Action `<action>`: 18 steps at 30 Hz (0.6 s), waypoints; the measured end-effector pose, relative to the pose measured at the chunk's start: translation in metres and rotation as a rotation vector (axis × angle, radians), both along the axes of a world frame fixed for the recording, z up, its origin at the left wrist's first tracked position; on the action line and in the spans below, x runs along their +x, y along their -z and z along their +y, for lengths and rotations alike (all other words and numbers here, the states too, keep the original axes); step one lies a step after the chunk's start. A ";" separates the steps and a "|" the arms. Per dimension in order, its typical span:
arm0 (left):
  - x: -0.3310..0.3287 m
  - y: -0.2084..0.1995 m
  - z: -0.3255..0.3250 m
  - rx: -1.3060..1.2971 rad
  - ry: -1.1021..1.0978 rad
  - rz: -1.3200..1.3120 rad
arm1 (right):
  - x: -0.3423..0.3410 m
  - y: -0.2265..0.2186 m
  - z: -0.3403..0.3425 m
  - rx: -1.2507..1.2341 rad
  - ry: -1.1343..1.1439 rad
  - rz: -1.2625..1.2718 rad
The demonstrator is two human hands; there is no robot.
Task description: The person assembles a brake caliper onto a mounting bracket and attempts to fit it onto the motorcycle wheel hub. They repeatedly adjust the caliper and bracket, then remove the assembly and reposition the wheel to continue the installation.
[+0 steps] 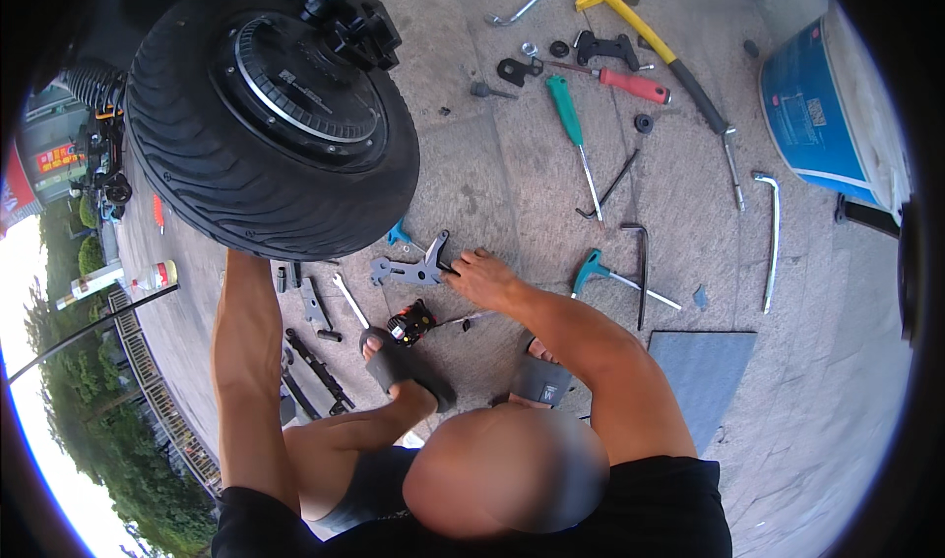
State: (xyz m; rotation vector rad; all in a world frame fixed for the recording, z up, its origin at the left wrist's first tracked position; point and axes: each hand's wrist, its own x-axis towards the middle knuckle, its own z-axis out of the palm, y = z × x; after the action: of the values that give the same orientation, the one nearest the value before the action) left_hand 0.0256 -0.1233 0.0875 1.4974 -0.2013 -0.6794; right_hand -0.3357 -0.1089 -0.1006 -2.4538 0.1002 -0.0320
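My right hand (482, 278) reaches forward to the paving, its fingertips closed on one end of a flat grey metal bracket (406, 271) lying there. My left forearm runs up to the lower edge of a big black tyre with a hub motor (266, 105). The left hand is hidden behind that tyre. A small black, red and orange part (411, 322) lies just in front of my sandalled foot (404, 366), with a silver spanner (349, 300) beside it.
Tools are spread over the stone paving: a teal T-handle key (596, 268), black hex keys (640, 263), a green screwdriver (571, 115), a red-handled tool (635, 86), a yellow hammer (640, 27). A blue bucket (817, 115) stands right, above a grey mat (704, 366).
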 end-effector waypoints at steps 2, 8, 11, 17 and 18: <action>-0.002 -0.006 0.001 0.019 0.001 -0.003 | 0.003 0.000 0.001 0.016 0.018 0.030; -0.004 -0.011 0.000 0.019 0.015 0.012 | 0.003 -0.004 -0.013 0.038 0.072 0.070; -0.002 -0.009 -0.003 0.001 0.023 0.023 | 0.008 -0.015 -0.035 0.095 0.220 0.007; 0.002 -0.003 0.000 -0.058 0.008 0.060 | 0.042 -0.073 -0.103 0.384 0.915 -0.395; 0.004 0.001 0.002 -0.068 0.004 0.066 | 0.050 -0.086 -0.113 0.454 0.992 -0.428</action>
State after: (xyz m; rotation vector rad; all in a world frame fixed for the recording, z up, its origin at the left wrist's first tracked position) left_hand 0.0294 -0.1215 0.0865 1.4081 -0.1748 -0.7177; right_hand -0.2852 -0.2222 -0.0151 -1.6850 0.9913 -0.8512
